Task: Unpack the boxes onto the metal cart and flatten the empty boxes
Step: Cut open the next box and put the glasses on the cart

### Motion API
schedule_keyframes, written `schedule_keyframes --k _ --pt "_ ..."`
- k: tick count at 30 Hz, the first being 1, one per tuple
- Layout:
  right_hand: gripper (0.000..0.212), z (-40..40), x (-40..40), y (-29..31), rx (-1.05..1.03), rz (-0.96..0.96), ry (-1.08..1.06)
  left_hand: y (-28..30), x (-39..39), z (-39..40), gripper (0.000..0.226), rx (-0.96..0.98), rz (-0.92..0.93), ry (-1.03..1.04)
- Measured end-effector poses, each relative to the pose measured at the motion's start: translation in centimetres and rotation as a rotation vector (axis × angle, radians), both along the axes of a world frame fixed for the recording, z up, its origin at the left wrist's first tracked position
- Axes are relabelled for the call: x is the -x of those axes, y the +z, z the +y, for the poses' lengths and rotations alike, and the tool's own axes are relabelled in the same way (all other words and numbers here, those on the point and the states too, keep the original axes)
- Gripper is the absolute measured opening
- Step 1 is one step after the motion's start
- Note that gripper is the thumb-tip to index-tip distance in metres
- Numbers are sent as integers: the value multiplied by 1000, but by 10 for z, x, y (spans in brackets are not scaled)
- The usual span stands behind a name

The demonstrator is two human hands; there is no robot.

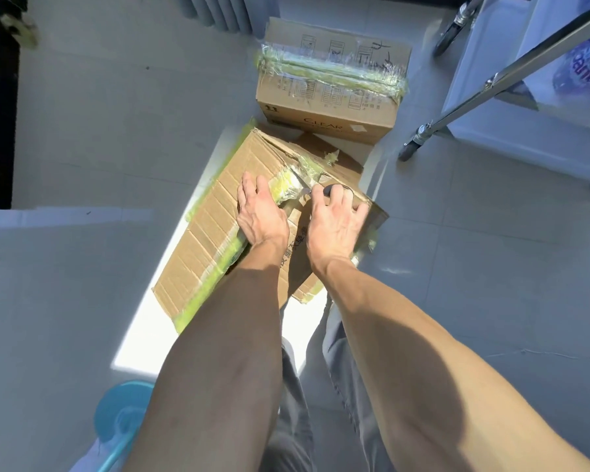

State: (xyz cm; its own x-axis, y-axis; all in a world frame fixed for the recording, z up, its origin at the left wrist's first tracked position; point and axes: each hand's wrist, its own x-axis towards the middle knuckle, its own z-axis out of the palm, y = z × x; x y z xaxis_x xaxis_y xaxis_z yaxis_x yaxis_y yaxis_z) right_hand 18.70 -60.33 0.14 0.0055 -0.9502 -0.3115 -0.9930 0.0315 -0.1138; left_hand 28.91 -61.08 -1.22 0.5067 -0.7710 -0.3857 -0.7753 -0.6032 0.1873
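A taped cardboard box [212, 226] lies tilted on the white floor in front of me, its seams covered in yellow-green tape. My left hand [259, 212] presses flat on its top beside the taped seam. My right hand [334, 219] grips a pair of black-handled scissors [321, 189], whose blades sit in the tape at the seam. A second sealed cardboard box [327, 100] marked CLEAR stands just beyond, wrapped with the same tape. The metal cart [511, 69] stands at the upper right on wheels.
A purple-printed pack [586, 66] lies on the cart. A cart wheel [409, 151] sits close to the far box. A blue round object with a handle [123, 413] is on the floor by my left leg. A dark door frame [0, 97] runs along the left edge.
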Motion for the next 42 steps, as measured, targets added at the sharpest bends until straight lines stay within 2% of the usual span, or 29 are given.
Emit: schedule_keyframes --k 10,14,19,23,28,32,37,39,42 --pt "47 0 15 -4 -3 87 -100 -4 -3 -1 54 8 11 26" --pt "49 -13 11 -6 3 52 -10 -6 -1 4 54 17 9 31" --pt "49 -13 4 -9 -70 -7 -102 -5 1 3 55 19 17 39" --pt "38 -9 3 -7 -146 -41 -124 -4 2 5 56 14 9 42" --pt "44 -7 6 -5 -42 -11 -111 -2 3 5 53 6 4 47" --pt "48 -12 10 -8 67 22 31 2 -1 4 54 6 9 48" --pt "41 -16 1 -4 -62 -35 -24 2 -3 3 54 14 21 76" --pt "38 -11 -2 -3 -121 -28 29 1 -4 3 55 33 20 88" --pt "41 -7 -6 -3 -95 -4 19 -2 -5 6 54 68 5 93"
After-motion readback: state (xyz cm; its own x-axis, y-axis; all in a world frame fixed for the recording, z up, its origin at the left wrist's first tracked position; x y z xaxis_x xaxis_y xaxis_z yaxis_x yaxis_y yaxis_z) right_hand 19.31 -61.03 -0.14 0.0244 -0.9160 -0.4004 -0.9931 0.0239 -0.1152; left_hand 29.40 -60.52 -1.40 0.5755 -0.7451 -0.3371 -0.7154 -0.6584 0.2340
